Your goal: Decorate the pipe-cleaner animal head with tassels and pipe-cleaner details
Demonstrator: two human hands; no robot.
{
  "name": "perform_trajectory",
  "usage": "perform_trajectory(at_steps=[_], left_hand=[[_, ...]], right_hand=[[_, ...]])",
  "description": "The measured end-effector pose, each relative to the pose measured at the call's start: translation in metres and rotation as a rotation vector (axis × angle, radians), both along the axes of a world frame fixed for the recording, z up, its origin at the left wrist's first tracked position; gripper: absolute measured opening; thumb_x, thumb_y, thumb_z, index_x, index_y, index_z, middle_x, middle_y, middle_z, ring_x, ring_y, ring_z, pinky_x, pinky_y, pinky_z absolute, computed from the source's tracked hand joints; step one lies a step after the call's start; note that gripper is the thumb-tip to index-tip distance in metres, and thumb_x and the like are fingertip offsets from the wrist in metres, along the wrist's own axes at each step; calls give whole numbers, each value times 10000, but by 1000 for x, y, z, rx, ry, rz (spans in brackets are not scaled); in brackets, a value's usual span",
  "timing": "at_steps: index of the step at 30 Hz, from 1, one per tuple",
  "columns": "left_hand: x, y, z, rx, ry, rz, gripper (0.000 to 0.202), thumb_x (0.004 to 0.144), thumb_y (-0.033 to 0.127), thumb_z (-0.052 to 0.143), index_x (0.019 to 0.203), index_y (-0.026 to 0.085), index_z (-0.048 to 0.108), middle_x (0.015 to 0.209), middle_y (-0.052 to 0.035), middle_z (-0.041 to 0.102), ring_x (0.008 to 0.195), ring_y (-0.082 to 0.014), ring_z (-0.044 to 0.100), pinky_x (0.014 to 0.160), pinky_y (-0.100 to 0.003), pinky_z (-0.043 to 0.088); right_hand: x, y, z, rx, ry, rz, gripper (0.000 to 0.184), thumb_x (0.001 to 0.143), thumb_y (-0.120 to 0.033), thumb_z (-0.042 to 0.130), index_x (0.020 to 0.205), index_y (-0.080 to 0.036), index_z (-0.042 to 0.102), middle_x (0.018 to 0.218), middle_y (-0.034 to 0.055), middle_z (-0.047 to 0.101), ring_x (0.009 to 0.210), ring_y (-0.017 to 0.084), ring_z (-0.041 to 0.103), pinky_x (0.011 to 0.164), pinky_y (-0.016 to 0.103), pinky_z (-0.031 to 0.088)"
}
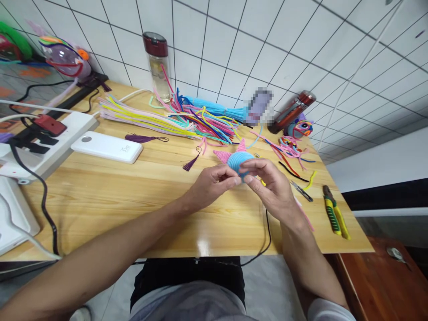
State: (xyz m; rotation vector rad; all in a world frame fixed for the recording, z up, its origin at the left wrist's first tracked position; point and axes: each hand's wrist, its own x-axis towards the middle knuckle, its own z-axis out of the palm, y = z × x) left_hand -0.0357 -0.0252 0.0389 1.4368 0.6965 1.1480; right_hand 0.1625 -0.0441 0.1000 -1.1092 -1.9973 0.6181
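Both my hands meet over the middle of the wooden table (pixel 100 196), holding a small craft figure (pixel 238 159) wound from blue pipe cleaner with pink cone-shaped points. My left hand (pixel 210 183) pinches its lower left side with fingers curled. My right hand (pixel 270 185) grips it from the right, thumb and forefinger closed on the blue body. A pink pipe cleaner (pixel 305 216) trails out from under my right wrist.
A pile of coloured pipe cleaners (pixel 187 118) lies behind the hands, with a water bottle (pixel 158 64) at the wall. A white power bank (pixel 107 146) and power strip (pixel 50 142) sit left. Small snips (pixel 302 191) and yellow-green pliers (pixel 335 216) lie right. Two purple tassels (pixel 191 162) are nearby.
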Motion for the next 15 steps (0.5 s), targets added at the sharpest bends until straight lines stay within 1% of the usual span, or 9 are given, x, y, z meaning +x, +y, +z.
perform_trajectory(at_steps=[3, 6, 8, 11, 13, 15], left_hand=[[1, 0, 0, 16, -81, 48, 287, 936, 453, 754, 801, 200, 755, 744, -6, 605, 688, -142, 558, 664, -311, 477], [3, -2, 1, 23, -139, 82, 253, 928, 424, 778, 802, 204, 777, 743, -4, 626, 710, -142, 582, 692, -308, 494], [5, -3, 2, -5, -186, 95, 274, 897, 454, 811, 800, 200, 777, 747, -2, 650, 714, -138, 596, 695, -295, 507], [6, -2, 3, -71, -262, 83, 352, 837, 525, 858, 822, 184, 770, 769, -8, 701, 726, -137, 629, 719, -284, 539], [6, 0, 2, -116, -292, 58, 387, 803, 540, 885, 830, 176, 759, 774, -9, 718, 714, -131, 636, 722, -278, 548], [6, 1, 2, -146, -297, 37, 389, 781, 526, 906, 822, 173, 748, 763, -2, 716, 696, -122, 630, 724, -273, 552]], right_hand=[[-11, -10, -8, -140, 150, -66, 364, 999, -478, 759, 1294, -304, 637, 1227, 72, 768, 1045, 238, 789, 924, 434, 671], [-24, -17, -20, -216, 259, -88, 424, 941, -497, 819, 1281, -300, 658, 1196, 67, 786, 1005, 234, 799, 893, 423, 683], [-31, -20, -29, -232, 348, -129, 394, 923, -472, 832, 1237, -291, 677, 1083, 41, 802, 925, 217, 798, 837, 395, 680], [-38, -25, -41, -186, 433, -238, 306, 921, -390, 822, 1180, -286, 695, 899, -12, 777, 790, 173, 754, 757, 330, 636], [-40, -28, -47, -136, 423, -310, 229, 924, -354, 807, 1118, -277, 713, 869, -18, 764, 781, 162, 733, 762, 315, 607], [-41, -31, -50, -98, 381, -365, 156, 934, -353, 787, 1049, -262, 732, 886, -2, 767, 799, 168, 720, 769, 320, 586]])
